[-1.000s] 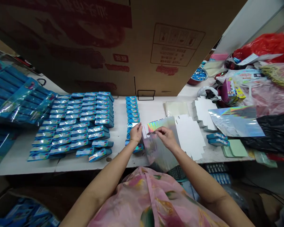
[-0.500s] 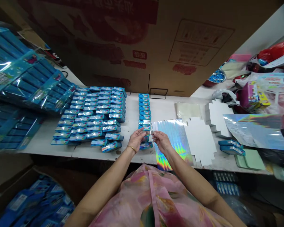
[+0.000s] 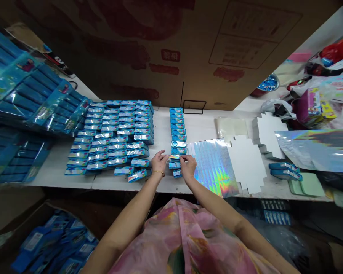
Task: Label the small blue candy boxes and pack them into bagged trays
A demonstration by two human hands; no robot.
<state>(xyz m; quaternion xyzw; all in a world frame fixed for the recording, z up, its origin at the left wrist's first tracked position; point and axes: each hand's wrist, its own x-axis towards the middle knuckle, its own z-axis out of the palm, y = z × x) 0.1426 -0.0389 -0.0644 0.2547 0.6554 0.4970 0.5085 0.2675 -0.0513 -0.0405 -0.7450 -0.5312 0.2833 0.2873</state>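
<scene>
A narrow shiny rainbow sticker [image 3: 175,156] is stretched between my hands, just over a column of small blue boxes [image 3: 178,132]. My left hand [image 3: 159,162] has its thumb and a finger at the sticker's left end. At the right end, my right hand [image 3: 188,166] pinches it, the other fingers curled. The boxes right under the sticker are partly hidden by it and by my fingers. Beside my right hand lies a silvery rainbow-shimmering sheet [image 3: 213,163].
Several rows of blue boxes [image 3: 108,137] stand to the left, beside plastic-wrapped blue packs [image 3: 40,95]. A large carton [image 3: 197,57] rises behind. White die-cut card [image 3: 247,163], two blue boxes [image 3: 286,171] and another shiny sheet [image 3: 317,148] lie right. An open carton below holds blue items [image 3: 37,243].
My hands have come down to the column of boxes and moved apart, with the shiny sticker now between them. The view has shifted slightly.
</scene>
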